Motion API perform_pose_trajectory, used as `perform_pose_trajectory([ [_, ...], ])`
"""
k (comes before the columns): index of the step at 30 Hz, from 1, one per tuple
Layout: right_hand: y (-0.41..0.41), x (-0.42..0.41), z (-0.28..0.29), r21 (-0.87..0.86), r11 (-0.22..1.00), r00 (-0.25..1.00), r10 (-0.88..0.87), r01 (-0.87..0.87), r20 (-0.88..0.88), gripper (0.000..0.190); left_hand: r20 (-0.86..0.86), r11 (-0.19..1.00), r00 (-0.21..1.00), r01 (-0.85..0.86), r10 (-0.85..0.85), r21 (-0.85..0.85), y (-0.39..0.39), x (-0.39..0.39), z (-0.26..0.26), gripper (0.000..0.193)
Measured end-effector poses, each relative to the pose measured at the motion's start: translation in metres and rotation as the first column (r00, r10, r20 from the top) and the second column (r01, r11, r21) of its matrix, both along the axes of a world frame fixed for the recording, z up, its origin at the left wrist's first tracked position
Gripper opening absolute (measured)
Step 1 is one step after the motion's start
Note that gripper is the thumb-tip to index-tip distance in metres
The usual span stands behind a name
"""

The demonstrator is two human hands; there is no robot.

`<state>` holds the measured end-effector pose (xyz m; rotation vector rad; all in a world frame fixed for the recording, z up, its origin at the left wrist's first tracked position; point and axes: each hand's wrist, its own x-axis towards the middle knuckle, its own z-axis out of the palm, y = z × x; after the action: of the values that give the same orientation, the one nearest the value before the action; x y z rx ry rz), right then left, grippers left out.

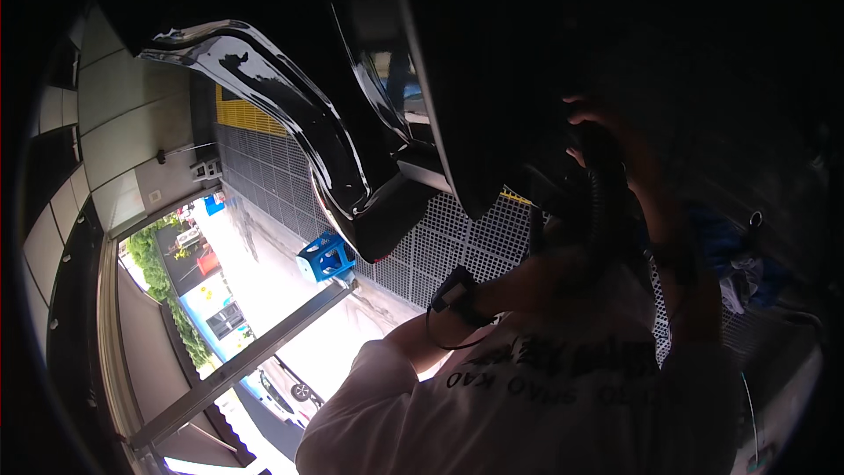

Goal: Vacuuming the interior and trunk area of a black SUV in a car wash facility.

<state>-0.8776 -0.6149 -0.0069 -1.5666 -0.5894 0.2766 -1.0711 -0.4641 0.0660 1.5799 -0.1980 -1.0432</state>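
My right hand [593, 125] is raised in deep shade at the right of centre, its fingers bent round a dark object. A dark ribbed hose [597, 198] runs just below this hand. My left forearm reaches in from the lower left, with a dark band and a small box-like device [453, 293] at the wrist. My left hand is lost in the dark near the hose, so its grip does not show. Left of the hands stands glossy black vehicle bodywork [283, 105] with bright reflections, and a dark panel edge [428, 86] beside it.
Grey plastic floor grating [461, 231] with a yellow strip [247, 112] lies beyond the bodywork. A blue plastic stool [328, 257] stands at the grating's edge. Bundled blue cloth [719, 237] is at the right. A white car [280, 392] is outside, past a metal frame bar [244, 363].
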Motion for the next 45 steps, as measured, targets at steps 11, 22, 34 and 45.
perform_pose_trajectory([
  [11,-0.009,0.020,-0.008,-0.362,0.809,0.865,0.501,-0.462,0.015,0.045,-0.112,0.990,0.984,-0.139,0.140,0.017,-0.008,-0.011,0.002,0.058],
  [22,-0.077,-0.027,0.008,-0.396,0.876,0.960,0.229,-0.276,-0.163,0.045,0.150,0.991,0.988,-0.008,0.029,-0.134,-0.018,-0.005,-0.025,0.067],
  [34,-0.128,0.012,-0.033,-0.304,0.897,0.927,-0.231,0.321,0.295,0.058,-0.026,0.961,0.966,-0.260,0.259,-0.090,-0.055,0.052,-0.015,0.043],
  [45,-0.157,0.046,-0.017,-0.192,0.834,0.811,-0.408,0.518,0.419,0.046,0.003,0.958,0.967,-0.253,0.256,-0.135,-0.100,0.067,-0.020,0.049],
])
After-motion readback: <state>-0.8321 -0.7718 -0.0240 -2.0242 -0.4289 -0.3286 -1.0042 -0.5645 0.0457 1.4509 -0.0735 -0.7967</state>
